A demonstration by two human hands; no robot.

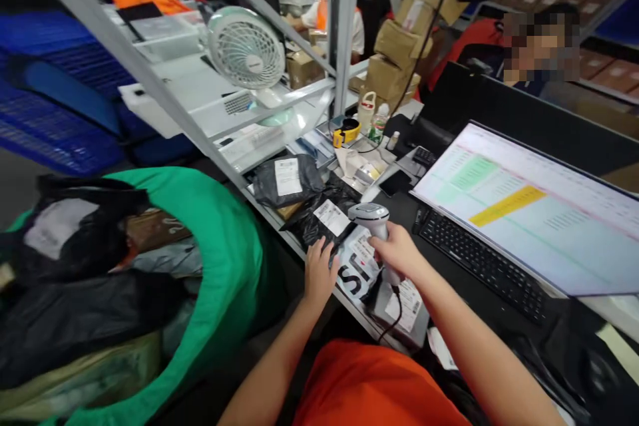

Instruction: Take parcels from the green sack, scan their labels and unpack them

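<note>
In the head view, the right hand [399,249] has its fingers clamped around the handle of the scanner [372,214], above the worktop [454,273]; it is probably light and stiff, best held there. The left hand [319,273], fingers slightly apart, seems to touch the black parcel [304,225], probably soft and slippery, best taken by its edge. The green sack [232,246] contains black packages [84,319].

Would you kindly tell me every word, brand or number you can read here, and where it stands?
"S": large dark letter on the pale parcel; the character after it is unclear.
Too small or blurred to read: the parcel labels, monitor, fan badge, bottle label, keyboard and brown parcel's marking.
</note>
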